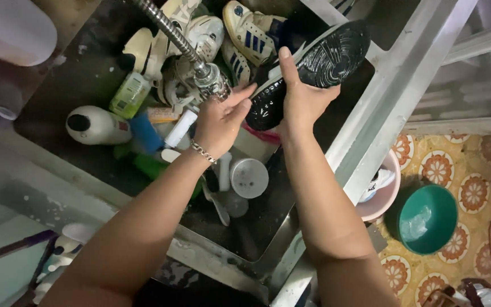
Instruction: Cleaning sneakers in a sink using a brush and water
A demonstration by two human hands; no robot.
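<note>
**Desk:** What does the frame show at the sink?

**Photographer:** A person's right hand grasps a sneaker turned sole up, black tread facing the camera, over a steel sink. The fingers wrap around the shoe's narrow middle, thumb lying along the white edge.

**Desk:** And the other hand?

**Photographer:** The left hand, a chain bracelet at the wrist, is loosely curled and holds nothing; its fingertips touch the sole's near end, just below the tap.

**Desk:** What's around them?

**Photographer:** More white sneakers with blue stripes piled in the basin, a white bottle, a green bottle, and a teal bowl on the patterned floor.
</note>
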